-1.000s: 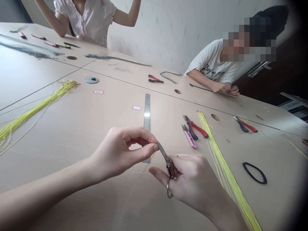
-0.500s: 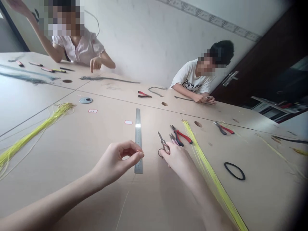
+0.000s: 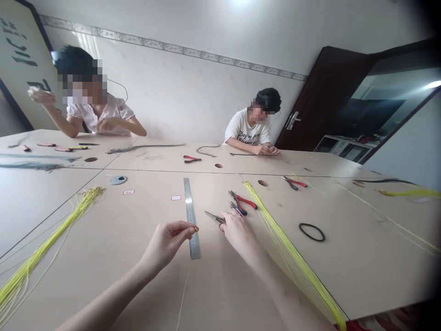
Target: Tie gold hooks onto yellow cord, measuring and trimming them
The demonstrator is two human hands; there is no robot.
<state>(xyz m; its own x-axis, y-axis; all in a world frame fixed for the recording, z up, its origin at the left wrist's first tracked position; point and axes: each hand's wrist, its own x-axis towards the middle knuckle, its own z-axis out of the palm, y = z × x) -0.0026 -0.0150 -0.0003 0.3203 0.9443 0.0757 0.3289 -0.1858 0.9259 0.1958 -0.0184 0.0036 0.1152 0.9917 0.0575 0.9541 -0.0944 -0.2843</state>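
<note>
Pale walls with a patterned frieze [image 3: 172, 49] rise behind the long laminate table [image 3: 347, 271] where we sit, and a dark wooden door [image 3: 320, 101] stands open far beyond our right hand. Our left hand [image 3: 167, 241] is closed in a pinch, its thumb and fingertips gripping a tiny gold-coloured piece [image 3: 196, 228], too small for us to identify. Our right hand [image 3: 237, 234] lies low over the table, its fingers curled at the loops of small steel scissors [image 3: 215, 217]. The blades point toward our left hand, and we cannot tell whether the fingers actually grip the loops.

A steel ruler [image 3: 190, 216] lies between the two hands, directly beneath the pinch. Just beyond our right hand are red-handled pliers [image 3: 243, 202] and a pink-handled tool [image 3: 237, 210]. To its right runs a long bundle of yellow cords [image 3: 289, 248], with a black elastic band [image 3: 312, 232] farther right. Well left of our left hand lies another yellow bundle [image 3: 51, 241]. Across the table, a co-worker in a white printed T-shirt [image 3: 246, 133] holds both hands together, and another in a pale blouse [image 3: 99, 117] sits far to our left.
</note>
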